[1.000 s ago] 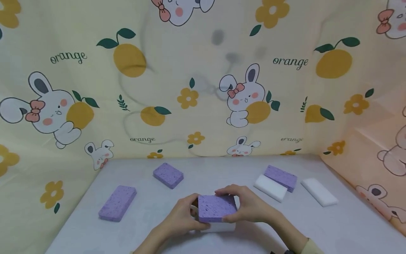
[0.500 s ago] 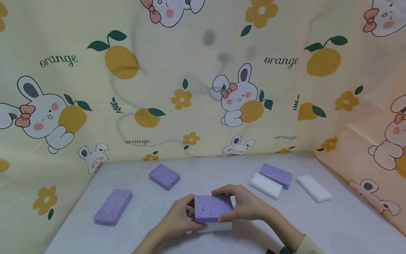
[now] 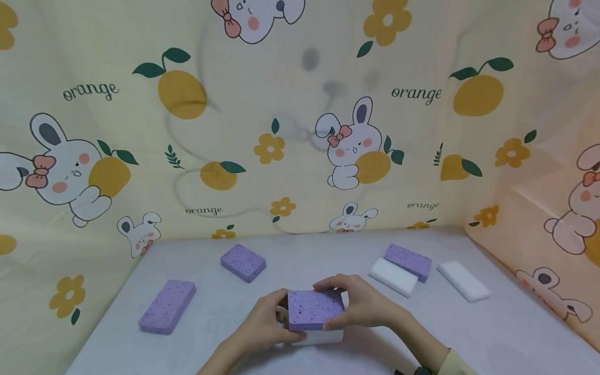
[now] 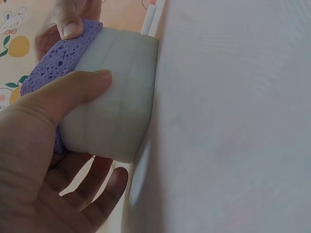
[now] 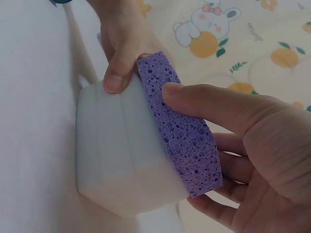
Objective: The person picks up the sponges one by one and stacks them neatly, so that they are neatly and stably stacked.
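A stack of white foam sponges (image 4: 116, 87) stands on the table near its front, with faint seams between layers. On top lies a pitted purple sponge (image 3: 313, 311), flat and roughly lined up with the stack. My left hand (image 3: 263, 324) holds the stack's left side; in the left wrist view its thumb presses the white front face. From the right, my right hand (image 3: 363, 303) grips the purple sponge, the thumb on its front edge (image 5: 182, 131) and the fingers behind. In the head view the purple sponge covers most of the white stack.
At the left lie two purple sponges, a nearer one (image 3: 167, 306) and a farther one (image 3: 243, 263). Back right, a white sponge (image 3: 394, 277) leans against or overlaps another purple sponge (image 3: 409, 261). A second white sponge (image 3: 463, 281) lies farther right. A printed curtain (image 3: 290, 104) bounds the table.
The head view has shifted slightly, so the scene sits a little farther left than one second ago. Both hands keep their hold on the stack, with no visible movement of the sponges.
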A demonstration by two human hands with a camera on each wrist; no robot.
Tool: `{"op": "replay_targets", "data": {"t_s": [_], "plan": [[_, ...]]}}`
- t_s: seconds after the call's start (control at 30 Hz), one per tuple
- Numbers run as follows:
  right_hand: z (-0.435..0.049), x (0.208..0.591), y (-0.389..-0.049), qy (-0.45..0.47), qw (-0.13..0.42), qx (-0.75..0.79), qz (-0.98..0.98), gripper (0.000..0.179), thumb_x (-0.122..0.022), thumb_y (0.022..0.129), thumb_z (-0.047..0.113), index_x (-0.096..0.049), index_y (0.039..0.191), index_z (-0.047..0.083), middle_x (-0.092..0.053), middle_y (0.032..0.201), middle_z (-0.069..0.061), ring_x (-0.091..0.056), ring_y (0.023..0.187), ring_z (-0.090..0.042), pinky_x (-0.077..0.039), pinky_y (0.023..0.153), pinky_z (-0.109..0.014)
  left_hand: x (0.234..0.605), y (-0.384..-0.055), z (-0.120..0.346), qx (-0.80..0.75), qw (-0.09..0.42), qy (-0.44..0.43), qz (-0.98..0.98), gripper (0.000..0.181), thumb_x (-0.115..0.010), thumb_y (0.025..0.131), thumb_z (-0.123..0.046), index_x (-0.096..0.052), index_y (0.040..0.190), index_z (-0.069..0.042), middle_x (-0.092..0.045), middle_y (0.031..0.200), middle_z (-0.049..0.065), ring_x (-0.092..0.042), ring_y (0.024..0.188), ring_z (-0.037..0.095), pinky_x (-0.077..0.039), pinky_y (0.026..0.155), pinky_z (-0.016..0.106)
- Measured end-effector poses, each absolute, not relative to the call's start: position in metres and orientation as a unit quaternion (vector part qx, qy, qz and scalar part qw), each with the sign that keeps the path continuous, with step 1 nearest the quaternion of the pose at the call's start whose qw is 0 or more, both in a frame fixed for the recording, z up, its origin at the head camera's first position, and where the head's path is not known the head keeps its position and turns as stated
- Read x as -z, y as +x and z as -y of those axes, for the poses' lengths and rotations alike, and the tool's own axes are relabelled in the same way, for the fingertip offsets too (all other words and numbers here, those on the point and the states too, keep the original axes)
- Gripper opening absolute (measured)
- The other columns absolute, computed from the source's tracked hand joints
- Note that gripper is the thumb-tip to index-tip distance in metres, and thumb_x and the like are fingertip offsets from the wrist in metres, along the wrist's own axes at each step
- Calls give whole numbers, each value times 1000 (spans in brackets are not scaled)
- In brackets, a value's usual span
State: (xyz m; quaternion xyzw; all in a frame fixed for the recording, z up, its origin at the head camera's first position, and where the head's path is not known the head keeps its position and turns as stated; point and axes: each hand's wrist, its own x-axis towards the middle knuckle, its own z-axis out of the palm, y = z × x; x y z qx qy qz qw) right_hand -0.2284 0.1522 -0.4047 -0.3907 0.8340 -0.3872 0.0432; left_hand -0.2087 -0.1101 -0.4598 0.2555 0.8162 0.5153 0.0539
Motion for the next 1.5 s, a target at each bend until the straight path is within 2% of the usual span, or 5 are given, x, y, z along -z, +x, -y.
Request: {"op": "replay_targets", "data": {"t_s": [0.5,0.77,1.23,1.37,1.5], "plan": [[-153,407,-227,-388,38,401,-829,63,-90,70,34,-65,124,14,-65,119,6,-60,105,-14,-49,92,-34,450,-207,112,-481,80,244,-838,63,-90,70,-32,-58,123,-18,-62,104,-12,-59,97,11,-52,82,32],[-149,410,-228,-394,37,400,-826,63,-90,70,32,-65,124,10,-66,119,6,-60,106,-14,-48,93,-34,440,-189,151,-479,50,237,-844,60,-81,82,-29,-55,130,-5,-63,117,2,-60,103,24,-53,80,33],[-150,411,-230,-394,35,395,-829,63,-90,70,32,-65,125,14,-66,118,9,-59,104,-12,-48,92,-32,431,-157,270,-426,-130,-4,-895,45,-76,88,-23,-60,126,-3,-62,121,15,-61,108,32,-54,79,22],[-152,410,-229,-391,38,399,-829,63,-90,71,33,-65,125,12,-66,119,8,-60,105,-13,-48,93,-33,433,-157,289,-409,-127,-45,-902,57,-76,88,-33,-54,132,-5,-58,127,20,-59,111,38,-56,80,28],[-152,409,-229,-392,39,398,-829,63,-90,71,33,-65,125,12,-65,119,8,-60,105,-13,-48,93,-33,436,-159,297,-403,-100,-86,-906,69,-78,85,-38,-49,138,-4,-52,134,23,-53,117,40,-50,93,45]]}}
